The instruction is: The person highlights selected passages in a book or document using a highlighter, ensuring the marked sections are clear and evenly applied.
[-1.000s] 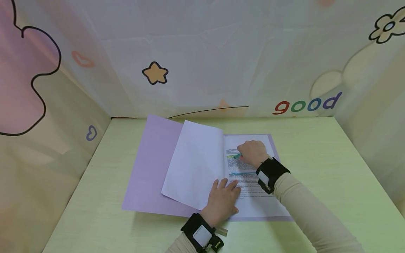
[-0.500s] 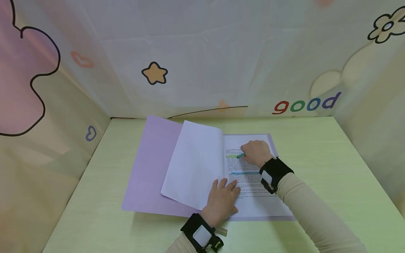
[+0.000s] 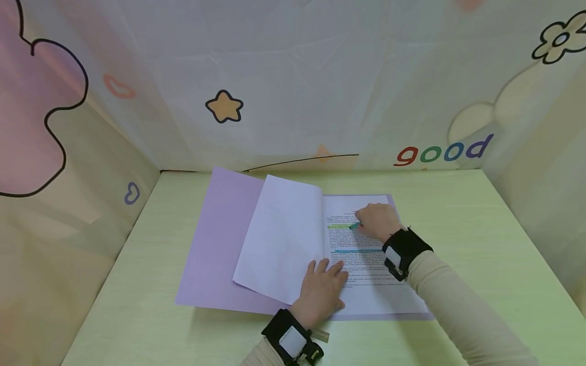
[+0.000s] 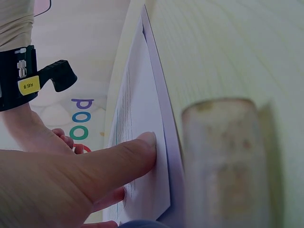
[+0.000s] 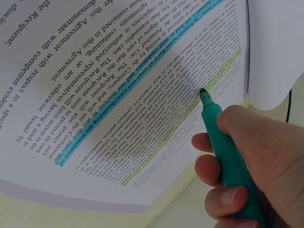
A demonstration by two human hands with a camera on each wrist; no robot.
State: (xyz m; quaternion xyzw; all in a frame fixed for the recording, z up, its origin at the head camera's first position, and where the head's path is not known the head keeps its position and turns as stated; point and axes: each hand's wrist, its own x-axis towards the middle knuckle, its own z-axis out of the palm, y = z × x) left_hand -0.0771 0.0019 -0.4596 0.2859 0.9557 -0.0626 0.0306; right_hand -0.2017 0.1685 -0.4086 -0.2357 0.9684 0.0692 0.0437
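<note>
My right hand (image 3: 379,221) grips a green highlighter (image 5: 230,166), its dark tip on or just above a yellow-highlighted line (image 5: 161,142) of printed text. The text page (image 3: 361,300) belongs to an open booklet with a purple cover (image 3: 224,244). Lower on that page runs a blue-highlighted line (image 5: 128,95). A blank white leaf (image 3: 284,229) is turned over to the left. My left hand (image 3: 320,294) rests with spread fingers across the lower part of the booklet, near the fold. In the left wrist view its thumb (image 4: 128,159) lies over the page near the lower edge.
A pale green wooden table (image 3: 458,213) bears the booklet, below a printed cloth backdrop (image 3: 293,91). Beside my left wrist is a small translucent object (image 3: 320,335), blurred large in the left wrist view; its kind cannot be told. Wrist cameras sit on both wrists.
My right hand has slid a little to the right with the highlighter, along the yellow line. More of that line shows left of the tip. My left hand has stayed in place.
</note>
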